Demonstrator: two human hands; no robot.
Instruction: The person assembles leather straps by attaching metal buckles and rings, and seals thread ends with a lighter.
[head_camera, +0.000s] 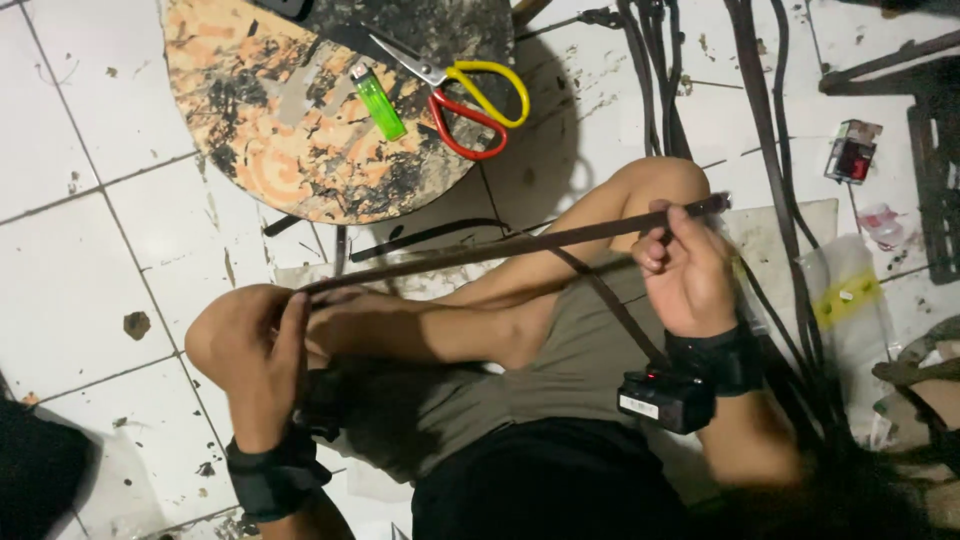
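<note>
Strap (500, 245), dark brown and narrow, stretched taut across the lap, running from lower left up to upper right above the bent knees. Left hand (262, 350) at the strap's lower end, fingers curled and pressed together around it, just over the left knee. Right hand (688, 270) at the strap's upper end, fingers pinching it between thumb and forefinger, with the tip of the strap poking out just past the knuckles. Black wristbands on both wrists; small black device (665, 400) with a white label under the right wrist, below the strap. Second thin length of dark strap hanging down from the taut strap toward that device. Round worn board (270, 130), orange and black, lying on the white tiled floor (80, 250) above the strap; on it, green lighter (379, 103) and, just beside it to the right, scissors (460, 95) with one yellow and one red handle. More dark straps (770, 150) trailing over the floor to the right of the taut strap, near a clear plastic bag (845, 300).
</note>
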